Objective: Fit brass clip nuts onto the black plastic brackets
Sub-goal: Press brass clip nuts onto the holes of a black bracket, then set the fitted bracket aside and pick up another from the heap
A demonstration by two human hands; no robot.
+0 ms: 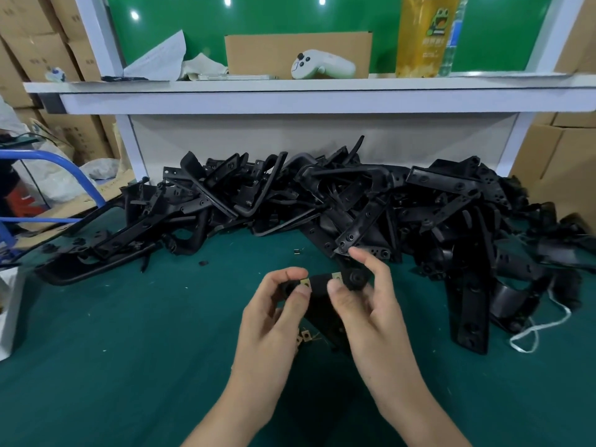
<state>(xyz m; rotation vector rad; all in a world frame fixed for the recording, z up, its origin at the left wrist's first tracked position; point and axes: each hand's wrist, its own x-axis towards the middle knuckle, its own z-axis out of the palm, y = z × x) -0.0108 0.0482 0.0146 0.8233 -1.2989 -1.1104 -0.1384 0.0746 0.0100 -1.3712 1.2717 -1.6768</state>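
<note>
left hand point(274, 321) and right hand point(371, 314), fingers point(298, 298) pinching smooth black plastic bracket point(322, 282), two square brass clip nuts point(305, 282) on it, green felt desk point(129, 333)

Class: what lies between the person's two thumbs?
In the head view, the black bracket bridges the gap between the left hand and right hand, bearing the left brass clip nut and right brass clip nut beside the thumbs.

A green surface point(96, 366) sits under a white shelf point(290, 87) with a green back panel point(258, 14); cardboard boxes point(32, 33) stack on both sides.
</note>
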